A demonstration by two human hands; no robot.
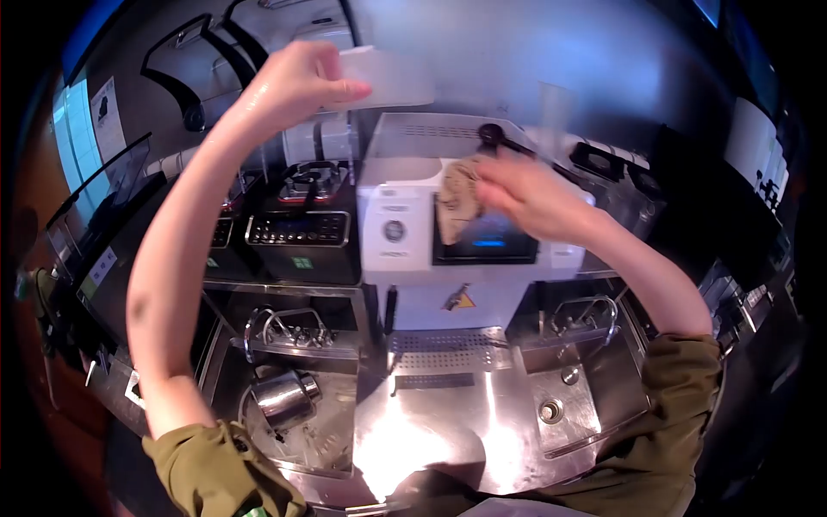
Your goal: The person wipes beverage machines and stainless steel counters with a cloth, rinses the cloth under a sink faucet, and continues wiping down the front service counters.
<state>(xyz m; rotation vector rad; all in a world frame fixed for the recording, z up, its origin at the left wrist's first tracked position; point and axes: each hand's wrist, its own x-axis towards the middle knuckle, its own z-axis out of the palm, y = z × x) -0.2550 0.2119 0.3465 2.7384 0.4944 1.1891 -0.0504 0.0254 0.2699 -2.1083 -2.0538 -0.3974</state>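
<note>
My left hand (301,79) is raised high at the upper left of the middle, its fingers and thumb closed on the edge of a whitish lid-like panel (388,77). That panel is held above the top of a white machine (394,267). My right hand (527,191) grips a crumpled brown cloth (459,200) in front of the machine's dark screen (517,248). A black round-ended handle (491,134) shows just above the right hand, and I cannot tell what it belongs to. Motion blurs the panel and the right hand a little.
Black blenders with a keypad (297,228) stand left of the machine. A left sink (336,422) holds a metal pitcher (284,398); a right sink (581,405) has a drain. Between them lie a perforated drip tray (448,351) and a shiny steel counter (422,431).
</note>
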